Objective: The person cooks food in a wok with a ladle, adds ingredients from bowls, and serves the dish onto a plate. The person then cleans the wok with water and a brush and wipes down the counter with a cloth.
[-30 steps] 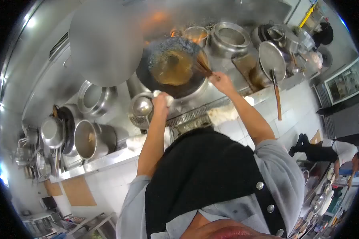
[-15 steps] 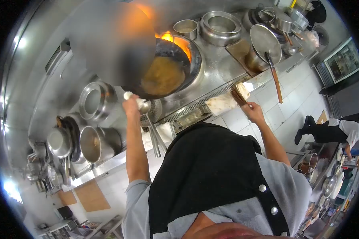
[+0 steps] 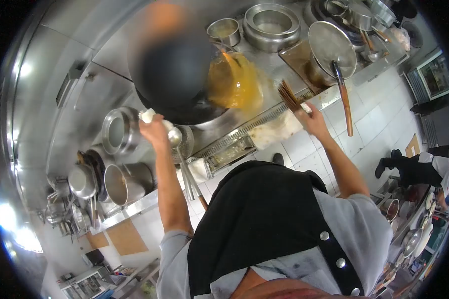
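My left hand (image 3: 154, 130) is closed around a white cloth (image 3: 146, 115) at the near left edge of a black wok (image 3: 184, 115). The wok is tilted, and a sheet of yellowish liquid (image 3: 237, 84) spills over its right side. A dark blurred patch hides much of the wok. In my right hand (image 3: 312, 119) is a bamboo wok brush (image 3: 289, 95), bristles pointing up and left, held apart from the wok to the right of the liquid. A ladle (image 3: 175, 137) and a perforated strainer (image 3: 185, 145) lie just right of my left hand.
A lidded-looking steel pot (image 3: 272, 42) and a small pot (image 3: 224, 32) stand behind. A large strainer (image 3: 329, 45) rests on a pot at right. Several pots, including a deep one (image 3: 124, 182), line the left. A folded cloth (image 3: 274, 130) lies along the front edge. Another person (image 3: 414, 167) stands far right.
The wok has tipped to the right, and its liquid now pours out over the side. The brush has moved up and left. Flames beside the wok no longer show clearly.
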`<action>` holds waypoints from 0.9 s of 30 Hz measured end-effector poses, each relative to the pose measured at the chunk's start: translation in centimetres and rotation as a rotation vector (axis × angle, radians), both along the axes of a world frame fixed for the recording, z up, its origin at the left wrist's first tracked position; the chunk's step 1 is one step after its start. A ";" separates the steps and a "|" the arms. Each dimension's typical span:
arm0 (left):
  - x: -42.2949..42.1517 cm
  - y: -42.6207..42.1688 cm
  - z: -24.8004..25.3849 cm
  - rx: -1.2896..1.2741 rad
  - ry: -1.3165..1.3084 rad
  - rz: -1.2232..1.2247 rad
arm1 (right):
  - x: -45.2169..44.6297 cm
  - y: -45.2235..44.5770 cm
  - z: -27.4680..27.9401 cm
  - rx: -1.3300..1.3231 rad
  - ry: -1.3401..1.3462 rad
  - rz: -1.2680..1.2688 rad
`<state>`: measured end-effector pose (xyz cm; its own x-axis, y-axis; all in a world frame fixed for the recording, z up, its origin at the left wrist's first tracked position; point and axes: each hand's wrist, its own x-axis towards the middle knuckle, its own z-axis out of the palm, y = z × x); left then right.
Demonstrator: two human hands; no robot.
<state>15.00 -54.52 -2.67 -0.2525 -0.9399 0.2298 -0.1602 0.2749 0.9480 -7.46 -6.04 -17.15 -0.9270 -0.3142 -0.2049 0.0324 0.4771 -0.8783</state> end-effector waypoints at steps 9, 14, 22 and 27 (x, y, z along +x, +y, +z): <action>-4.5 9.4 5.4 -0.396 -0.307 0.106 | -15.6 -24.1 5.6 -0.465 -0.112 -0.058; -4.4 15.2 5.4 -0.475 -0.438 0.053 | -3.7 -35.0 6.7 -0.862 -0.324 0.285; 2.0 4.7 1.5 0.108 0.027 0.045 | -9.2 -21.9 -1.6 0.106 0.340 0.752; 3.6 2.3 -6.8 0.388 0.148 0.240 | -9.4 -12.4 1.6 0.278 0.378 0.299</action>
<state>18.55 -52.25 -9.43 -0.0091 -0.9912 -0.1323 -0.0313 -0.1320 0.9908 -16.90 -18.44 -15.50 -0.8308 -0.5564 0.0119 -0.4327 0.6323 -0.6426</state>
